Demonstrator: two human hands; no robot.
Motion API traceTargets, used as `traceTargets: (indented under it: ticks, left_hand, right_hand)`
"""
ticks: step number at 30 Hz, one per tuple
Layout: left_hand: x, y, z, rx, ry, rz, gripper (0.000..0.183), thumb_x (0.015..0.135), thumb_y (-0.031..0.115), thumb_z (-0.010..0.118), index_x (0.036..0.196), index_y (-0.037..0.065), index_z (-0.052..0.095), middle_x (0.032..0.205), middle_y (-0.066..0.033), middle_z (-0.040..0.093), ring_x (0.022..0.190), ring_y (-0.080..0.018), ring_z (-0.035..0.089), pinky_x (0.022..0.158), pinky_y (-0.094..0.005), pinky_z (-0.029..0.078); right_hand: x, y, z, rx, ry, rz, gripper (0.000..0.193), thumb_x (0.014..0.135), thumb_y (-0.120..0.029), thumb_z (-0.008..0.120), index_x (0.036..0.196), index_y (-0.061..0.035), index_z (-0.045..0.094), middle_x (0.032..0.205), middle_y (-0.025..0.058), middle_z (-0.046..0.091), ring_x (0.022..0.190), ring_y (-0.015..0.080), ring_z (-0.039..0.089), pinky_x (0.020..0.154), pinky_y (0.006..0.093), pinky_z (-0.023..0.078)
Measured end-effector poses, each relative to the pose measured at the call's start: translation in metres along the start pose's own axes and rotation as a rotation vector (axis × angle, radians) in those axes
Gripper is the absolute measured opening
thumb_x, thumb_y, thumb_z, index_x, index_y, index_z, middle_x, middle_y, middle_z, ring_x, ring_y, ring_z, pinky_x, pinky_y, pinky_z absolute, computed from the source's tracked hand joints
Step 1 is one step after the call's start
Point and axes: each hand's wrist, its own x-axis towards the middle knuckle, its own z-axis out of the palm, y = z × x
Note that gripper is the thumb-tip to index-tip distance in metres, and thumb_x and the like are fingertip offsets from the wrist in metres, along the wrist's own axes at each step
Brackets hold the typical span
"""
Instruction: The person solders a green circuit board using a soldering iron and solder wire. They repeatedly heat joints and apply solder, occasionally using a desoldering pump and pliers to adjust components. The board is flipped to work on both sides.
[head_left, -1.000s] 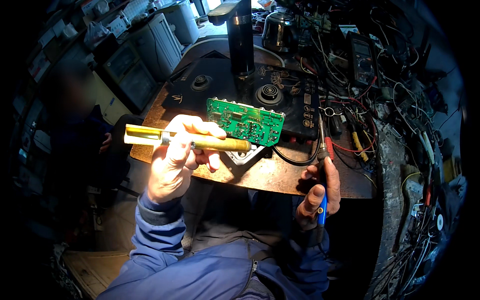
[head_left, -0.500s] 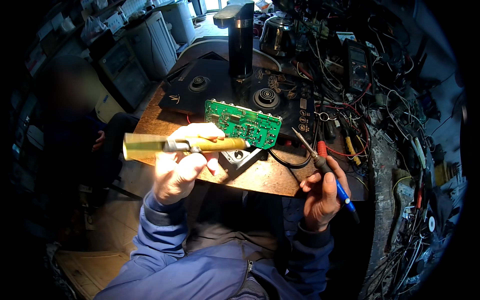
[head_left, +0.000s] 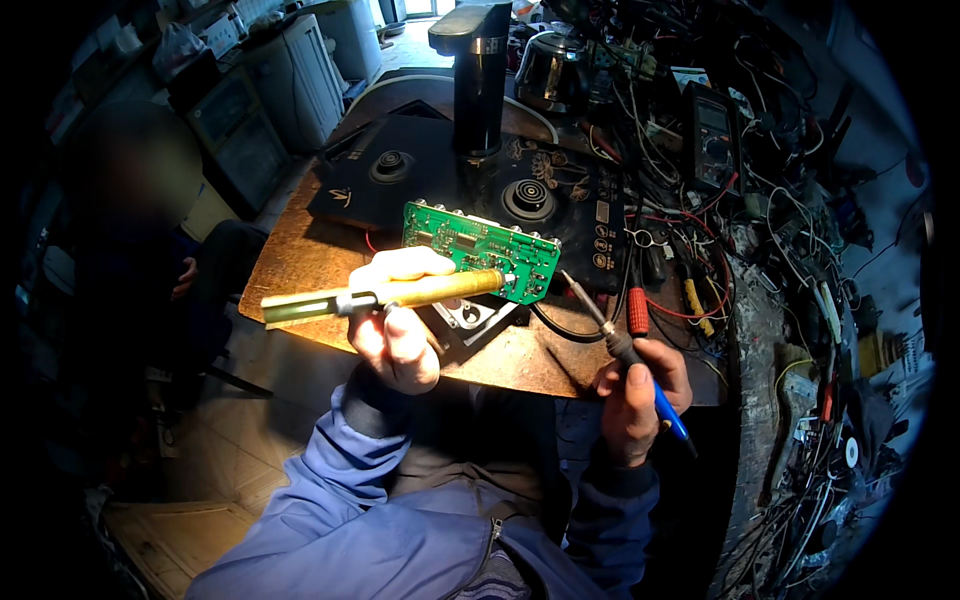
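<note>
Head view: the left hand (head_left: 402,345) clamps a yellow solder sucker (head_left: 435,289), the right hand (head_left: 632,415) a soldering iron (head_left: 622,347); I'd steady both against the green circuit board (head_left: 482,247).

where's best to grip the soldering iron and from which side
Probably by the blue handle, from the lower right: the soldering iron slants down that way, while its bare metal shaft, possibly hot, points up-left toward the circuit board.

I am noting a shiny kettle (head_left: 553,75) standing toward the back. To the right, a dark multimeter (head_left: 713,145) is resting among tangled wires (head_left: 790,205). Leftward, a person (head_left: 160,255) is sitting in shadow near what is apparently a pale cabinet (head_left: 300,80).
</note>
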Motion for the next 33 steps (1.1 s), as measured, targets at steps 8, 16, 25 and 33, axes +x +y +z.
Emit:
traceTargets:
  ticks: [8,16,25,33]
  left_hand:
    - [-0.002,0.0017,-0.0014,0.086,-0.078,-0.061,0.048,0.102,0.041,0.043,0.113,-0.005,0.047,0.099,-0.0181,0.057,0.069,-0.017,0.058,0.067,-0.0308,0.051]
    - [-0.0022,0.0032,0.0001,-0.004,-0.02,-0.145,0.044,0.102,0.039,0.045,0.11,-0.004,0.047,0.1,-0.0174,0.058,0.07,-0.0163,0.059,0.067,-0.0306,0.051]
    - [-0.0051,0.0037,0.0002,0.014,-0.071,-0.163,0.043,0.101,0.039,0.045,0.111,-0.004,0.048,0.1,-0.0172,0.057,0.069,-0.0161,0.058,0.067,-0.0299,0.051]
    - [-0.007,0.0057,0.0032,0.098,-0.106,-0.123,0.048,0.1,0.042,0.045,0.112,-0.004,0.048,0.101,-0.018,0.057,0.068,-0.0179,0.059,0.065,-0.0297,0.051]
  right_hand:
    - [0.0009,-0.0015,0.0078,-0.194,0.032,-0.107,0.028,0.085,-0.022,0.065,0.099,0.0027,0.06,0.067,0.0076,0.054,0.053,0.0105,0.047,0.047,0.0239,0.041]
    - [-0.0029,0.0,0.0043,-0.156,0.043,-0.033,0.025,0.087,-0.017,0.066,0.098,0.0048,0.062,0.074,0.012,0.062,0.053,0.012,0.054,0.048,0.0226,0.042]
    - [-0.0029,-0.0009,0.005,-0.171,0.019,0.008,0.021,0.084,-0.008,0.07,0.099,0.0046,0.062,0.075,0.0096,0.064,0.055,0.01,0.056,0.051,0.0216,0.045]
    - [-0.0026,0.0008,0.0038,-0.275,-0.001,0.004,0.02,0.087,-0.01,0.066,0.1,0.0039,0.06,0.075,0.0122,0.065,0.054,0.0123,0.056,0.05,0.0236,0.045]
